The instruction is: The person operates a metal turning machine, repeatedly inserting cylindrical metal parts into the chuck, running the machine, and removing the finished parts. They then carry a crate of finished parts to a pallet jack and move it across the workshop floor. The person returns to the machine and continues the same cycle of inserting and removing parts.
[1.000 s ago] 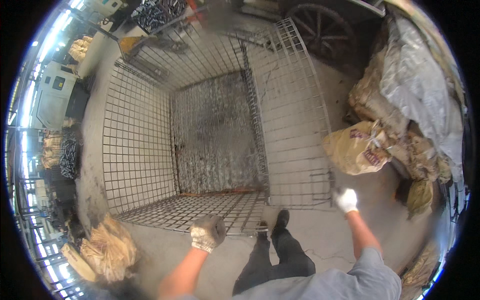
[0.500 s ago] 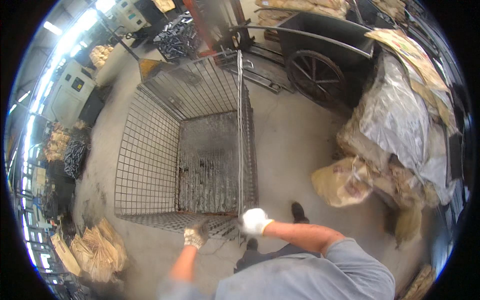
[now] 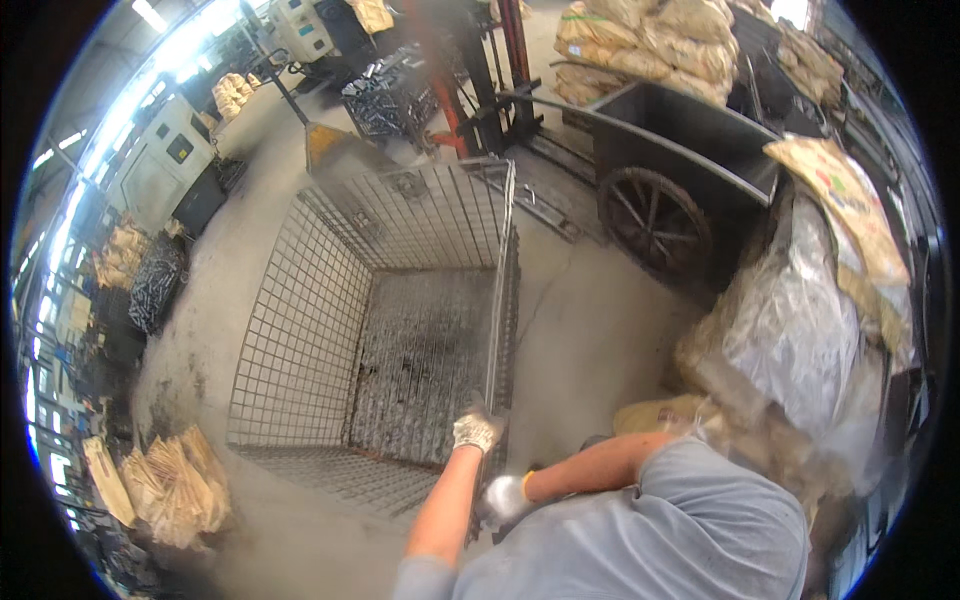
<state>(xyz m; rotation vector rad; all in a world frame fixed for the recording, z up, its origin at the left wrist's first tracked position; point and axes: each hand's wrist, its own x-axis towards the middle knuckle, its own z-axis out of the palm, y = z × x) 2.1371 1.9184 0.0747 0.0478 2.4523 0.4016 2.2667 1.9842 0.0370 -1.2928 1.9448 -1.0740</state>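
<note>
hands (image 3: 478,431) (image 3: 507,496) at wire cage (image 3: 430,335), cart (image 3: 690,182) beyond

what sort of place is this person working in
Probably a factory workshop or its storage area: a pale boxy machine with a small dark window, a large grey wire-mesh cage and a black metal cart with a spoked wheel suggest it.

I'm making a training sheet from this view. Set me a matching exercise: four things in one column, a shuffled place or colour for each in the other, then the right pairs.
Things
A. wire mesh cage
B. spoked-wheel cart
C. gloved right hand
D. fanned-out bundle of sacks

Places and colours
1. close to the grey shirt
2. tan, lower left
3. black, upper right
4. metal-grey, near the centre

Pairs
A-4, B-3, C-1, D-2
</note>
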